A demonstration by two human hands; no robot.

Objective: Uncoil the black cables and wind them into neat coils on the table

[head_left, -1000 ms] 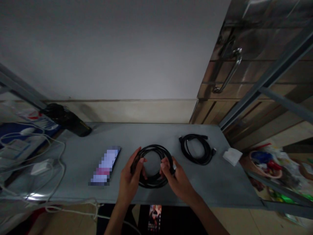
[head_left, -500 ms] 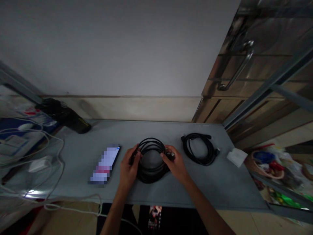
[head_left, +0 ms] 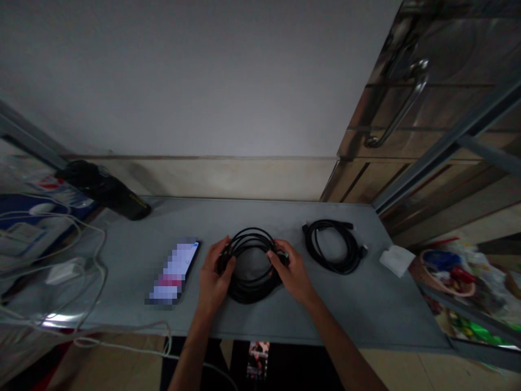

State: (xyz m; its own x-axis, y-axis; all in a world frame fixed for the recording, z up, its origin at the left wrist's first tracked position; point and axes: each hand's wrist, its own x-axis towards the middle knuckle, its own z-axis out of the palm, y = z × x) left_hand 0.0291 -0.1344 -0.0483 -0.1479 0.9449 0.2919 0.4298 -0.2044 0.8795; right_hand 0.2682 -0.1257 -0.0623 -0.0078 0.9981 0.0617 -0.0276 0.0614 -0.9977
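Note:
A coiled black cable (head_left: 250, 294) lies in several loops low over the grey tabletop (head_left: 260, 324), close to its front edge. My left hand (head_left: 215, 270) is closed round the left side of the coil, thumb on top. On the opposite side my right hand (head_left: 290, 271) grips the loops, and a plug end shows by its fingers. To the right rests a second coiled black cable (head_left: 334, 266) with connectors at its ends, apart from both hands. A phone (head_left: 174, 271) with a lit, blurred screen lies left of my left hand.
A black bottle (head_left: 118, 198) lies at the back left. White cords and a white adapter (head_left: 65, 270) occupy the left side. Crumpled white paper (head_left: 397, 260) sits at the right edge, beside a pink basket (head_left: 448, 279). A wall (head_left: 228, 76) rises behind the table.
The view has shifted very slightly. Both hands stay on the same coil, with only small movements of the left fingers and thumb.

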